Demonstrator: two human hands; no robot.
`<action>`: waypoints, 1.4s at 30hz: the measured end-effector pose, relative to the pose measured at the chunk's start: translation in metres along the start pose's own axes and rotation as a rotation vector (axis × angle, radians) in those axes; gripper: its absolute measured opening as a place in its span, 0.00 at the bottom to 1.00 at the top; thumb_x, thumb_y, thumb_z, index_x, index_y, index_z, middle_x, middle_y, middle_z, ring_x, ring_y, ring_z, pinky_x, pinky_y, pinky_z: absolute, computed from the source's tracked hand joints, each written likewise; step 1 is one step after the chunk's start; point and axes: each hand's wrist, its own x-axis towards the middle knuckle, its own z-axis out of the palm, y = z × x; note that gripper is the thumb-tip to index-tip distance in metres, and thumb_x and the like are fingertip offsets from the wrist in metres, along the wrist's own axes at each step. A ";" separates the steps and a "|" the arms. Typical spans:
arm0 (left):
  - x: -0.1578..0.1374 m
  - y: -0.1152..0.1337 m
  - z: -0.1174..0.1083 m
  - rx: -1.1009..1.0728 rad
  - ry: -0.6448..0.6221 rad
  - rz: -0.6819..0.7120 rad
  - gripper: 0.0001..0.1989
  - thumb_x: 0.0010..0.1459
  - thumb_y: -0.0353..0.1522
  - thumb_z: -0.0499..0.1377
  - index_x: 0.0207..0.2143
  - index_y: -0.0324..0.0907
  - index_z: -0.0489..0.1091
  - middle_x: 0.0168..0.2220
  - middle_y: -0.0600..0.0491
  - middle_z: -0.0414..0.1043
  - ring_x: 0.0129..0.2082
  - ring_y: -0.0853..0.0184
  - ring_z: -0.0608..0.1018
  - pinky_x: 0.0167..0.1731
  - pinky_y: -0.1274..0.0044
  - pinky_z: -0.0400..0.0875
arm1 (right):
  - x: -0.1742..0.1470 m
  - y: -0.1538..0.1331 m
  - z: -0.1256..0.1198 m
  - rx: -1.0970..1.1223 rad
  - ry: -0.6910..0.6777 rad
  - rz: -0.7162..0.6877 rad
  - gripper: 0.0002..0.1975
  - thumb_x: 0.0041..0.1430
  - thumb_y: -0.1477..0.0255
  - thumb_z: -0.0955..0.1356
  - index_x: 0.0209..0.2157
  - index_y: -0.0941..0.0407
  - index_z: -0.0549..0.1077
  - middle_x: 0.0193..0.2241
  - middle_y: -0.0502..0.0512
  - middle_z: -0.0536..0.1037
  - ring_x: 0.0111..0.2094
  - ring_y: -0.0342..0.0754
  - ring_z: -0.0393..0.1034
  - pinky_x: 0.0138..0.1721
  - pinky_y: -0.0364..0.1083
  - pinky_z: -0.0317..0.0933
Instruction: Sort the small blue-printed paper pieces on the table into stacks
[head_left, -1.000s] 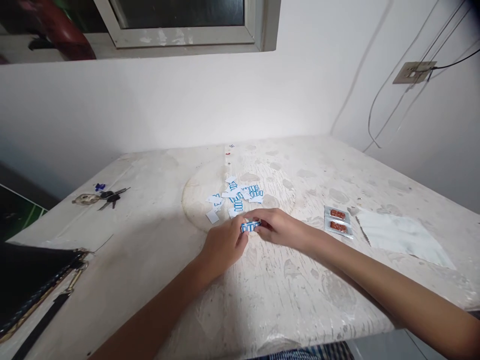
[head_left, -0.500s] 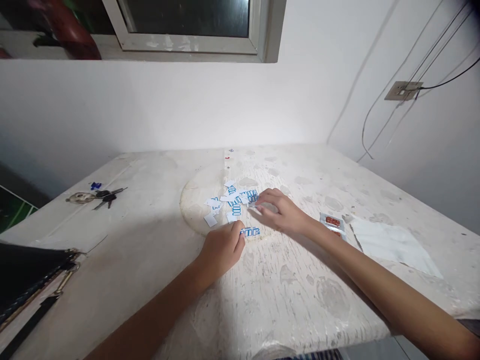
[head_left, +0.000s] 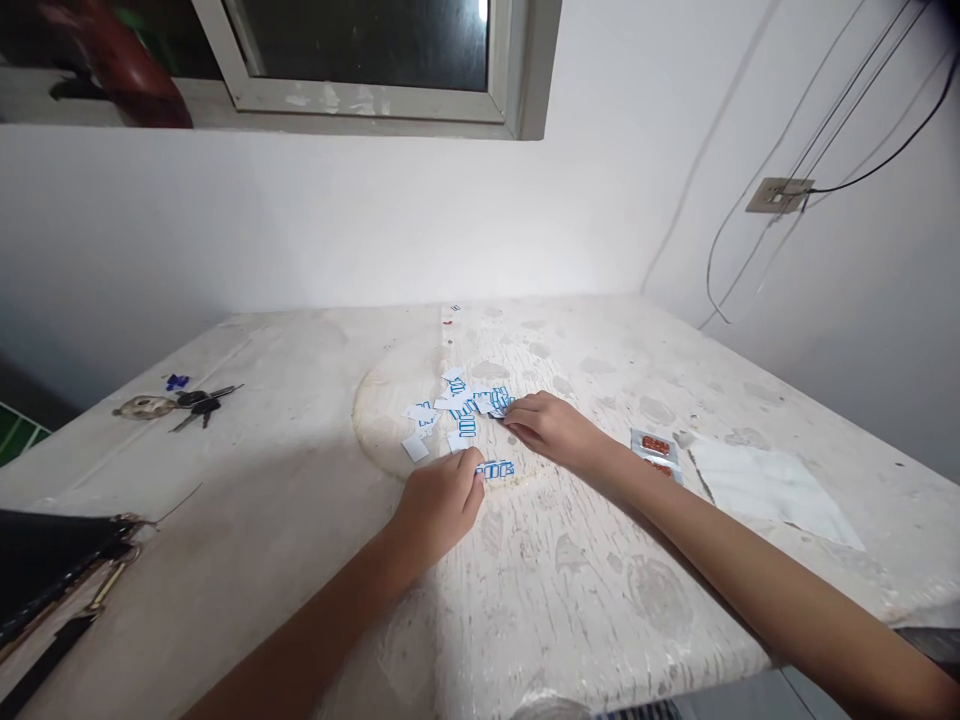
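A loose heap of small white paper pieces (head_left: 466, 425) with blue printed shapes lies mid-table, several of them overlapping. My left hand (head_left: 442, 497) is closed at the near side of the heap, its thumb and fingers pinching the left end of a blue-printed paper piece (head_left: 499, 469). At the heap's right edge, my right hand (head_left: 549, 428) has its fingertips pressed together on another paper piece (head_left: 495, 408). The fingers partly hide that piece.
Keys with a fob (head_left: 199, 403) and a small blue object (head_left: 177, 382) lie at left. A black zipped bag (head_left: 52, 560) sits at the near left. Right of my forearm are a blister pack (head_left: 655, 447) and a white cloth or paper sheet (head_left: 772, 492). Cables hang from a wall socket (head_left: 780, 195).
My right hand's fingers have closed down onto a paper piece at the heap's right edge. My left hand keeps its pinch. The whole view has shifted slightly.
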 end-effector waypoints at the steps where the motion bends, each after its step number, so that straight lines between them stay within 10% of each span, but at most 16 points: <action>1: 0.000 0.000 0.000 0.000 -0.001 -0.002 0.09 0.59 0.32 0.42 0.32 0.42 0.59 0.26 0.56 0.67 0.24 0.70 0.68 0.22 0.78 0.50 | -0.001 0.001 -0.001 -0.018 -0.003 -0.023 0.12 0.62 0.76 0.57 0.36 0.59 0.70 0.31 0.58 0.73 0.35 0.47 0.65 0.38 0.47 0.56; 12: 0.002 0.000 0.000 0.031 -0.039 -0.031 0.09 0.59 0.32 0.42 0.34 0.43 0.60 0.28 0.56 0.69 0.24 0.70 0.69 0.21 0.77 0.50 | -0.005 0.000 -0.004 -0.124 -0.007 -0.034 0.12 0.61 0.74 0.57 0.43 0.60 0.67 0.32 0.57 0.72 0.33 0.47 0.62 0.37 0.46 0.54; 20: 0.002 0.002 -0.001 0.037 -0.055 -0.046 0.09 0.59 0.32 0.42 0.34 0.43 0.60 0.28 0.56 0.69 0.26 0.69 0.70 0.22 0.77 0.51 | -0.002 -0.007 0.003 0.079 0.108 0.346 0.14 0.57 0.68 0.61 0.43 0.59 0.67 0.36 0.59 0.71 0.38 0.51 0.62 0.39 0.47 0.56; 42: 0.003 0.003 -0.003 0.048 -0.095 -0.064 0.09 0.59 0.32 0.42 0.37 0.43 0.60 0.29 0.55 0.70 0.27 0.69 0.71 0.23 0.78 0.53 | -0.001 0.022 0.016 0.628 0.272 0.803 0.07 0.48 0.71 0.62 0.25 0.60 0.70 0.20 0.52 0.69 0.23 0.43 0.63 0.24 0.42 0.55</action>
